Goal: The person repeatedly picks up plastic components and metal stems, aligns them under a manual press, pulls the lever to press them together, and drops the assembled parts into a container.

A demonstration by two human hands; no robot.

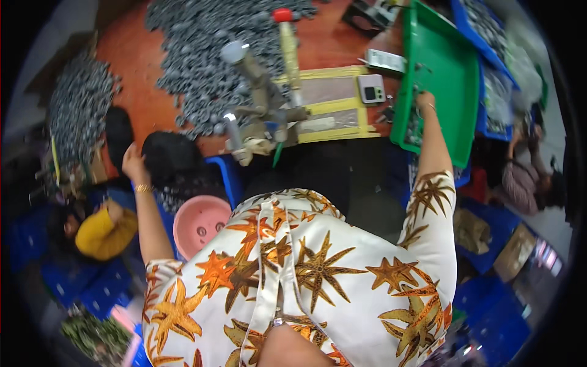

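Note:
My right hand [426, 101] reaches over the near part of a green tray [449, 92], its fingers curled in. Small metal parts [414, 131] lie along the tray's left side, close to those fingers. Whatever the fingers may grip is too small to name. Out to the left, my left hand [132, 164] is raised beside a dark rounded thing [120, 140], fingers bent together. I cannot make out what, if anything, it holds. Between my hands stands a metal bench press [260, 92] with a red-topped handle [282, 16].
Heaps of grey small parts [208, 55] cover much of the orange table [137, 76]. Yellow-taped pads [330, 88] and a small white device [371, 89] lie right of the press. A pink basin [199, 223] stands below my left arm. Another person in a yellow sleeve [104, 232] sits at left.

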